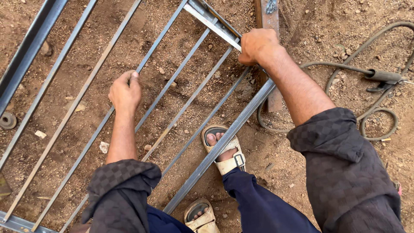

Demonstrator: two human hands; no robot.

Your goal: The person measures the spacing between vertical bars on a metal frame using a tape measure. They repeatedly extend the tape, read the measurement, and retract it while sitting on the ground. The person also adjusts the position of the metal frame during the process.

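Observation:
A grey steel grille frame (224, 142) with several thin parallel bars lies slanted over bare dirt. My left hand (125, 91) is closed around one thin bar (86, 146) near the middle of the grille. My right hand (258, 45) grips the frame's thick side rail close to its upper corner, where a bright angle piece (211, 23) crosses. Dark checked sleeves are pushed up on both my forearms. My sandalled foot (223, 149) stands under the side rail, and the other foot (200, 215) is at the bottom edge.
A rusty steel bar (268, 17) lies under the frame corner. A welding electrode holder (384, 77) with its looped cable (379, 125) rests on the dirt at right. A round metal disc (7, 121) sits at far left. Small stones are scattered about.

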